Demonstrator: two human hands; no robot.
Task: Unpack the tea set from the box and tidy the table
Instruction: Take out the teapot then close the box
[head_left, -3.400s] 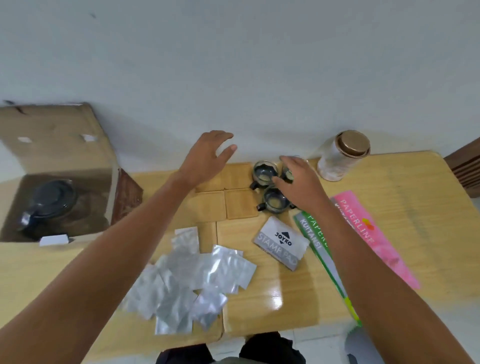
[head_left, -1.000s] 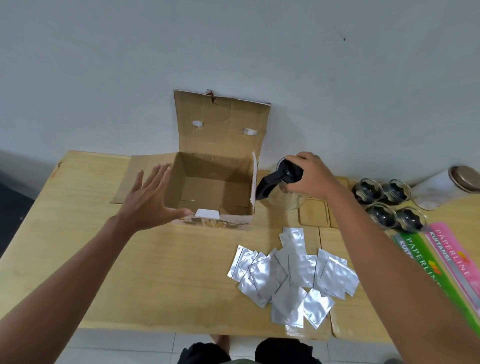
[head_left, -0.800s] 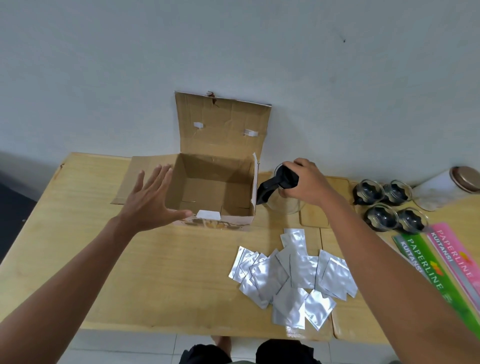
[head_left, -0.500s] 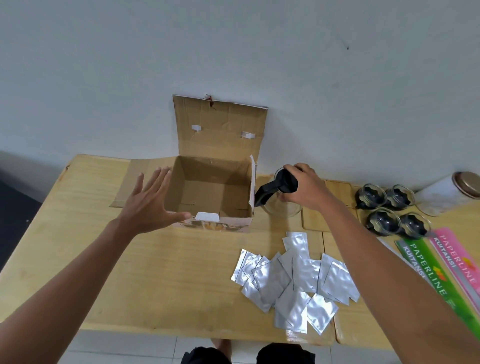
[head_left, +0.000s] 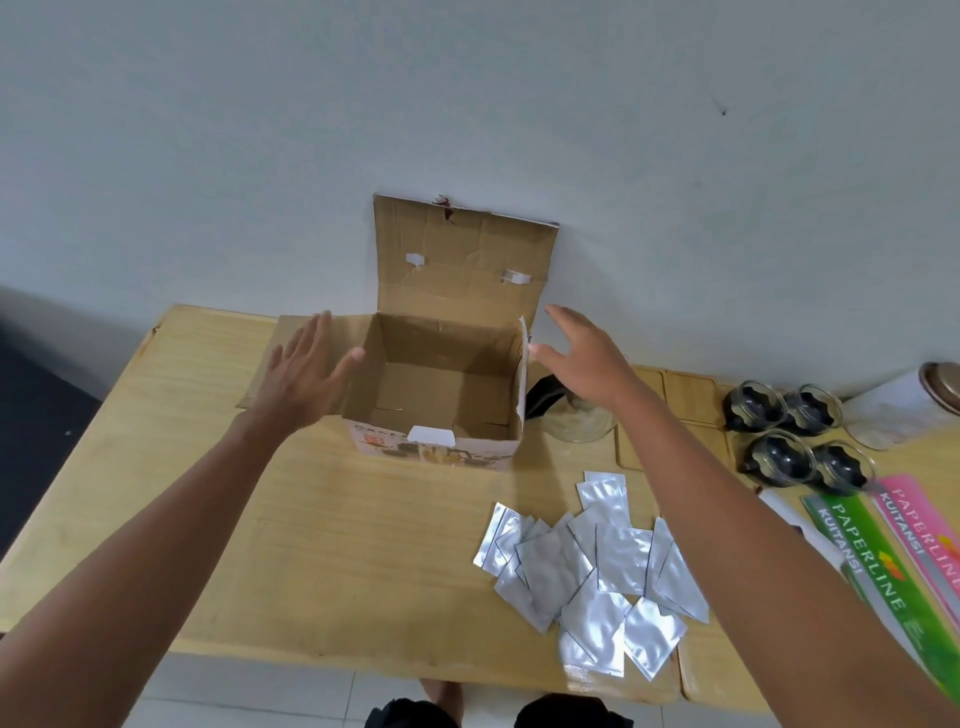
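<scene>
Both hands are spread and hold nothing: the left hand (head_left: 304, 376) and right hand (head_left: 582, 358) flank the emptied cardboard box (head_left: 441, 400) between them. It looks light but flimsy, so grip its side walls, not the flaps

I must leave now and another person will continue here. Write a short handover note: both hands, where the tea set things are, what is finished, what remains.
Left hand: open, holds nothing, beside the left wall of the cardboard box.
Right hand: open, holds nothing, over the glass teapot.
Teapot stands on the table, right of the box. Four glass cups are grouped further right, past the wooden coasters.
Done: the box looks empty.
Left: the open box, the loose foil sachets and the receipt books at the right edge are not yet tidied.
</scene>
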